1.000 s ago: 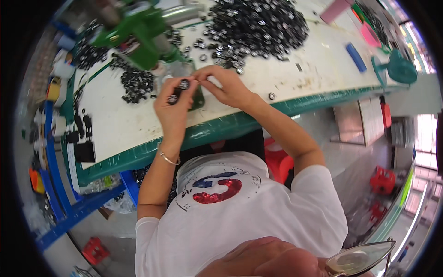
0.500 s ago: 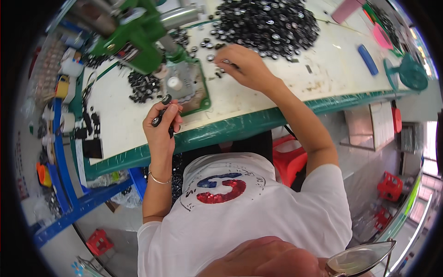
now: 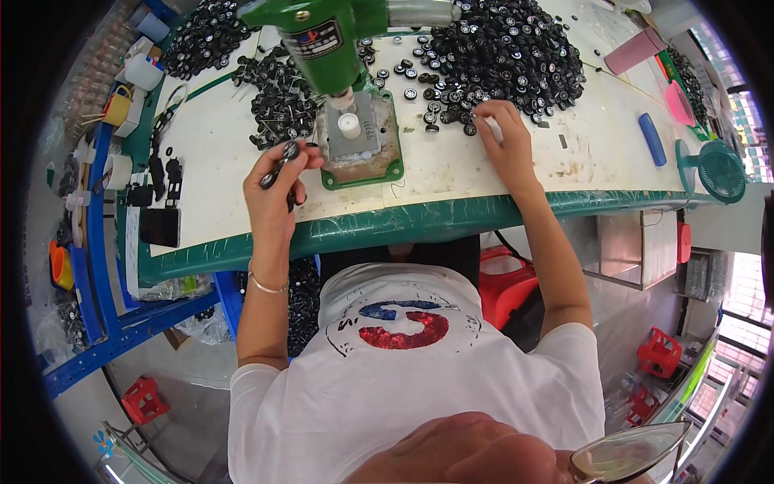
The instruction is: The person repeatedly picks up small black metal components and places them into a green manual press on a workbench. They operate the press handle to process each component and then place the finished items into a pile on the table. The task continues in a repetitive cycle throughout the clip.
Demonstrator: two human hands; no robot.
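My left hand (image 3: 276, 179) is closed around several small black toy wheels (image 3: 291, 150), held just left of the green press's base. Some of these wheels appear joined in pairs by axles, though the fingers partly hide them. At the near edge of a large heap of black wheels with silvery hubs (image 3: 516, 60), my right hand (image 3: 508, 143) has its fingers curved, with a gap between thumb and forefinger. Nothing shows in it. A green bench press (image 3: 326, 56) stands between the hands, with a white round fixture (image 3: 348, 125) on its metal plate.
Left of the press lies a pile of wheels with axles (image 3: 282, 101), with another wheel heap (image 3: 205, 36) behind. A phone-like black slab (image 3: 160, 227) is near the left edge. Rightward are a blue cylinder (image 3: 651, 139), a pink roll (image 3: 634, 50) and a green fan (image 3: 720, 172).
My right hand has moved right, away from the press, to the heap's near edge; its fingers have parted. My left hand still holds the wheels. The view has shifted.
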